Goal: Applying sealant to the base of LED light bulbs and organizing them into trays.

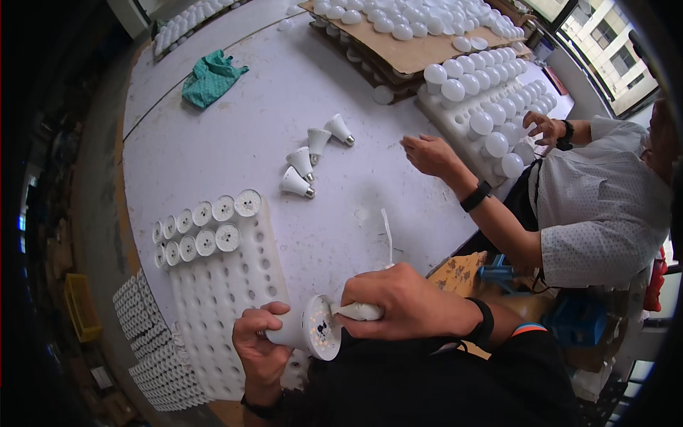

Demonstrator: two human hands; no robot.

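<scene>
My left hand (257, 345) is wrapped round the white body of an LED bulb base (290, 329). The bulb base lies tilted on its side, its round LED board turned to the right, showing small yellowish chips and a dark centre. My right hand (413, 302) grips a white squeeze tube (363, 312), its tip at the upper right rim of the board; whether it touches cannot be made out. A thin white strip (388, 235) sticks up beyond that hand. Just left of my hands lies a white foam tray (220, 306) with holes, holding two rows of upright bulb bases (205, 241) at its far end.
Several loose bulb bases (299, 162) lie mid-table. A green cloth (212, 78) rests farther back. To the right, a co-worker (597, 192) reaches over a tray of white domed bulbs (496, 114). Cardboard sheets (398, 53) bear more domes. A yellow crate (83, 307) stands at left.
</scene>
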